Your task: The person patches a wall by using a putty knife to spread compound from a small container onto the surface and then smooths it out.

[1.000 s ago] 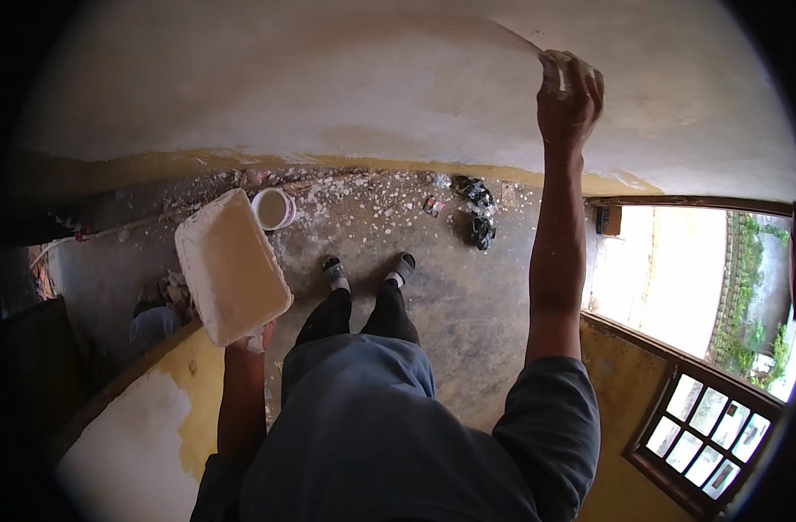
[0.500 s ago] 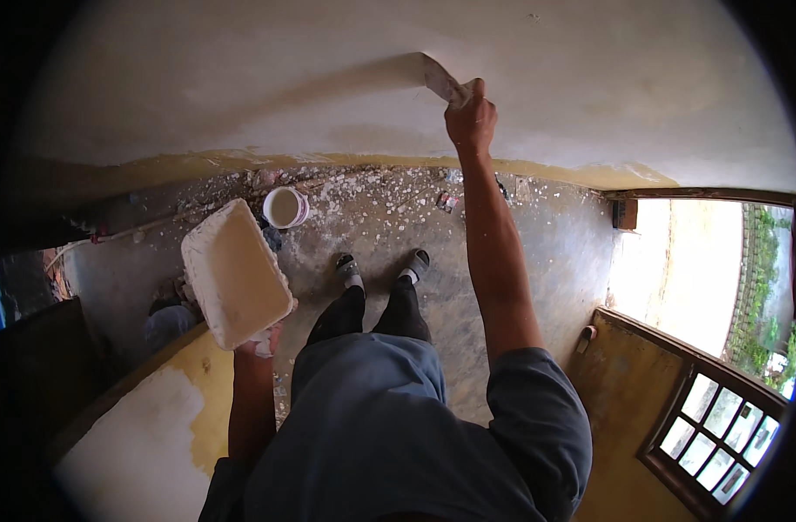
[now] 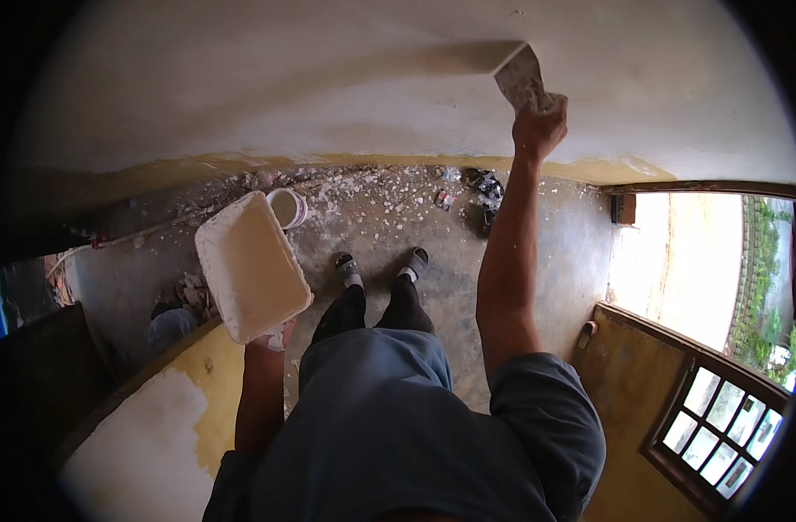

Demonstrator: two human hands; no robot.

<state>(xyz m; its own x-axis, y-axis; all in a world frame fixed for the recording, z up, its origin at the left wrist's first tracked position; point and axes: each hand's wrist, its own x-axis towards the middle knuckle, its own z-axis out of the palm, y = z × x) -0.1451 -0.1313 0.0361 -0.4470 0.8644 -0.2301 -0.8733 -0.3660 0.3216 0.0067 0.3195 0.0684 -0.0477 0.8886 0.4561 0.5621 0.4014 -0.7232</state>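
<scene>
My right hand (image 3: 541,129) is raised to the wall and closed round a putty knife (image 3: 520,76). The knife's wide blade rests its edge on the pale wall (image 3: 328,96), where a damp, darker streak trails off to the left. Low on the left, my left hand (image 3: 273,337) grips the near end of a rectangular tray (image 3: 302,302), with something white against the fingers. Smooth cream-coloured filler (image 3: 254,261) lies in the tray, and dried crust coats its rim. Most of the left fingers are hidden beneath the tray.
A white bucket (image 3: 300,209) stands by the tray's far end. White crumbs (image 3: 372,193) litter the concrete floor along the wall's foot. Black plastic (image 3: 485,187) lies right of my feet. A doorway (image 3: 676,261) opens at right, beside a paned window (image 3: 720,431).
My right hand has swept the putty knife rightward and slightly up along the wall, lengthening the damp streak. The tray in my left hand has shifted a little to the right.
</scene>
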